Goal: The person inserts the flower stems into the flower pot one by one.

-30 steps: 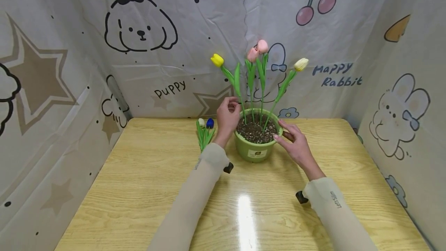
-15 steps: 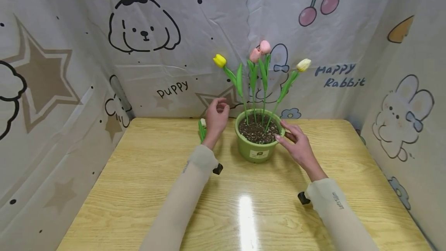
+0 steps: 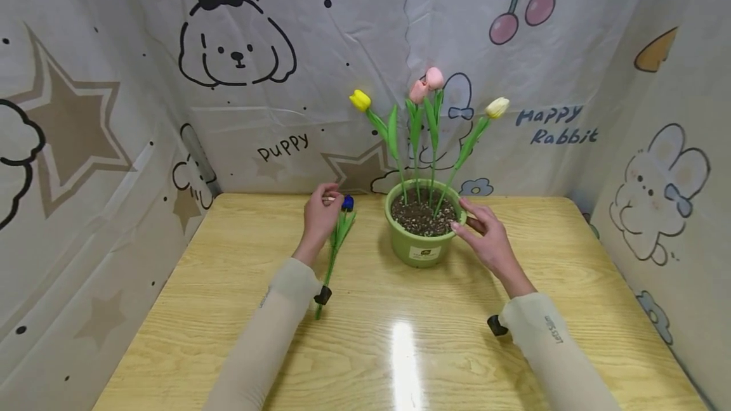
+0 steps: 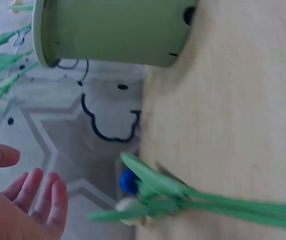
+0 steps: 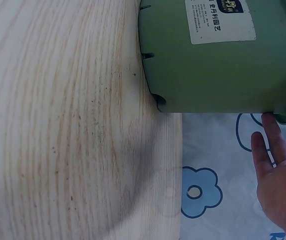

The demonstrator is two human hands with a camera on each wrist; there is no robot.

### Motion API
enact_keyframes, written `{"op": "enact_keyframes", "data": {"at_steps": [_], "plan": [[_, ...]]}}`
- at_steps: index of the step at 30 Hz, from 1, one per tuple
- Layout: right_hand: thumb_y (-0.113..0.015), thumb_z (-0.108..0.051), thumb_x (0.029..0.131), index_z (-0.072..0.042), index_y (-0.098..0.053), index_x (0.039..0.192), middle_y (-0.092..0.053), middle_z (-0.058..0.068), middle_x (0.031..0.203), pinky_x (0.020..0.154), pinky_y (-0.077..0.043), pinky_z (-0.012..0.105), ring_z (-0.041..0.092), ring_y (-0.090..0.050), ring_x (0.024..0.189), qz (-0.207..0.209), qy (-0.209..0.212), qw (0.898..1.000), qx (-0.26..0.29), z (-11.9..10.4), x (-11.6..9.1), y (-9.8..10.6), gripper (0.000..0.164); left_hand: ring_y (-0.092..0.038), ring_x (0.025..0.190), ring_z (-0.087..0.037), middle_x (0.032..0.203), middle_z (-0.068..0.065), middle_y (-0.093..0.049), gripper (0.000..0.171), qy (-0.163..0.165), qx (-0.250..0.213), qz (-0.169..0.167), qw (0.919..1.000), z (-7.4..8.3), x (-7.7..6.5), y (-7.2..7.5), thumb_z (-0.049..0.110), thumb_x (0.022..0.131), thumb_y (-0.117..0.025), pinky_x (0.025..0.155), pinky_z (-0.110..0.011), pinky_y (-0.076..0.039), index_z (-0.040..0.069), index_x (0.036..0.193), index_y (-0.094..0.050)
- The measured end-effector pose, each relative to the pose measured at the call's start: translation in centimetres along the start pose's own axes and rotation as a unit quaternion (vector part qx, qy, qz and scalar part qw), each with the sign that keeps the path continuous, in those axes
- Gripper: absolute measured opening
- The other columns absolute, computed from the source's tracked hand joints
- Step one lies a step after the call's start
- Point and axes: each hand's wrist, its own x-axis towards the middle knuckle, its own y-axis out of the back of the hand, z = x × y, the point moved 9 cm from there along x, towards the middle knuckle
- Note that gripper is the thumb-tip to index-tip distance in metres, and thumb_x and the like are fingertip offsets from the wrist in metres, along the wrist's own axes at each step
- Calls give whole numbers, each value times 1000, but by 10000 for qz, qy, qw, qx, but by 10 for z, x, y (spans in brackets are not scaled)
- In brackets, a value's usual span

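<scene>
My left hand [image 3: 321, 214] is over the table's back edge, fingers loosely bent and empty, beside two artificial tulips. Of these, the blue tulip [image 3: 347, 203] shows right of the fingers; the white tulip [image 4: 129, 210] appears in the left wrist view, mostly behind the hand in the head view. Their green stems lie along the table. My right hand [image 3: 490, 238] holds the right side of a green flowerpot [image 3: 419, 250] at its rim, fingers under the lip in the right wrist view. Upright in its soil stand a yellow tulip [image 3: 360, 100], two pink tulips [image 3: 419, 91] and a cream tulip [image 3: 497, 107].
The wooden table [image 3: 240, 309] carries the pot near its back edge. Behind and beside it hangs a printed curtain [image 3: 257, 113]. A black wrist camera [image 3: 323, 295] overlaps the loose stems in the head view.
My left hand has moved left from beside the yellow tulip's stem to the heads of the loose tulips, uncovering the blue one. The right hand stays at the pot's rim.
</scene>
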Motion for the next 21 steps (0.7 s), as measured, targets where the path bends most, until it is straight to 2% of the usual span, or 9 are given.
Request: {"op": "enact_keyframes", "data": {"at_steps": [3, 6, 10, 16, 21], "plan": [[-66, -19, 103, -12, -39, 160, -39, 19, 156, 96, -46, 6, 46, -47, 141, -51, 4, 10000, 84, 0, -1, -2, 64, -66, 103, -27, 121, -13, -65, 33, 359, 81, -113, 9993, -23, -8, 11, 17, 101, -64, 80, -32, -55, 9, 133, -62], [-67, -20, 103, -14, -39, 160, -40, 19, 154, 96, -47, 7, 45, -47, 142, -66, -40, 9999, 111, 2, -2, -3, 64, -65, 106, -33, 125, -16, -63, 39, 611, 88, -409, 9973, -41, -16, 17, 18, 102, -62, 87, -40, -60, 5, 139, -59], [-67, -21, 103, -16, -39, 160, -41, 18, 154, 96, -47, 7, 45, -47, 142, -50, -63, 9999, 85, 1, -3, -3, 64, -65, 112, -41, 126, -19, -60, 44, 900, -6, -798, 9927, -60, -27, 24, 18, 103, -60, 94, -50, -60, 1, 143, -54], [-67, -21, 103, -11, -38, 160, -41, 18, 154, 97, -47, 7, 44, -48, 142, -48, -64, 9999, 62, 0, -1, -2, 65, -68, 106, -38, 122, -21, -59, 45, 1376, -129, -1182, 9833, -82, -43, 30, 13, 103, -60, 86, -40, -64, -3, 144, -51], [-67, -19, 103, -8, -38, 160, -42, 20, 152, 96, -47, 6, 46, -49, 140, -6, -21, 10000, 66, 0, -1, -1, 65, -67, 106, -32, 129, -26, -57, 46, 1779, -454, -1719, 9679, -94, -54, 24, 11, 104, -58, 87, -36, -64, -6, 145, -46]]}}
